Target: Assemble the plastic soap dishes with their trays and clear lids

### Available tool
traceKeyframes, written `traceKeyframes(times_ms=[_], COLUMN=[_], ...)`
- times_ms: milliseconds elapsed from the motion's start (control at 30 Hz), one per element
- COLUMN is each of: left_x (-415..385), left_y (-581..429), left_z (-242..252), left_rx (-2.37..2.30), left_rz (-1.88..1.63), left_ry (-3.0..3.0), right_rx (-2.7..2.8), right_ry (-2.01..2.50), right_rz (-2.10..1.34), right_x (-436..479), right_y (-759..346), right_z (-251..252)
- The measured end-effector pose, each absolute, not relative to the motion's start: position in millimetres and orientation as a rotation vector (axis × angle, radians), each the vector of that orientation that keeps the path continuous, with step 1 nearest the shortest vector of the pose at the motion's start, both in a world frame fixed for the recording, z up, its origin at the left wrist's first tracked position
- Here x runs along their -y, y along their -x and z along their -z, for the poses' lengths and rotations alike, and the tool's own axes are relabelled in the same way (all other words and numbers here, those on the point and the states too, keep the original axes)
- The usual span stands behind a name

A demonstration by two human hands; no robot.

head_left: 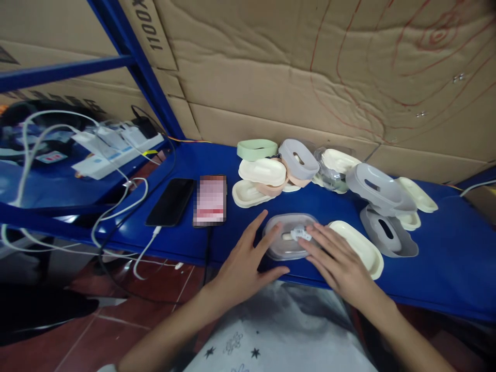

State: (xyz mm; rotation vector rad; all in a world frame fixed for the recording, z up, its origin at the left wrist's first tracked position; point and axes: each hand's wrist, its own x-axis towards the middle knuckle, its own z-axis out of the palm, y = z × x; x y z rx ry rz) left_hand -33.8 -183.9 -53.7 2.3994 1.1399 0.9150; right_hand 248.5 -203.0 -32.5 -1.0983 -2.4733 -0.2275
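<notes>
**Left Hand Held Spread, Right Hand's Closure Unclear, Over a Grey Container**

The left hand (246, 261) is being held open, fingers spread around the left end of a translucent grey oval plastic container (289, 255), with nothing being gripped. The right hand (346, 266) is being held palm down, fingers stretched over the container's right end. Its fingertips are being brought against or just above a small white labelled piece with a beige tip (297, 234); whether that piece is being pinched cannot be told, as the thumb is being hidden.

The container is being supported by the blue tabletop (232, 232) near its front edge, presumably so that both hands can be used freely at its ends. A cream oval plastic dish (362, 247) is being partly covered by the right hand, and a grey slotted plastic shell (401, 238) is being left beside it, seemingly within easy reach. Farther back, a pale green plastic band (257, 150) is being grouped with other pieces, probably for working room. A black phone (170, 202) is being connected to a white cable, apparently for charging.
</notes>
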Motion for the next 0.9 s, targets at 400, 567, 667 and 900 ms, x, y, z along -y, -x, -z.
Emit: traceKeyframes(times_ms=[400,567,667,900], left_x=[183.6,182.2,178.0,170.7], left_y=[25.7,6.1,-3.0,-17.2], left_z=[38.8,36.7,37.2,38.9], left_rx=[-1.276,-1.128,-1.118,-1.270], left_rz=[-0.765,-0.656,-0.621,-0.647], left_ry=[-2.505,-2.644,-2.692,-2.678], right_rx=[2.246,2.308,2.318,2.335], right_ry=[1.660,1.601,1.572,1.464], right_rz=[0.308,0.163,0.159,0.183], right_x=[233.1,250.1,246.5,238.2], right_y=[-324.9,-342.1,-341.2,-330.6], right_z=[25.5,40.9,46.2,44.5])
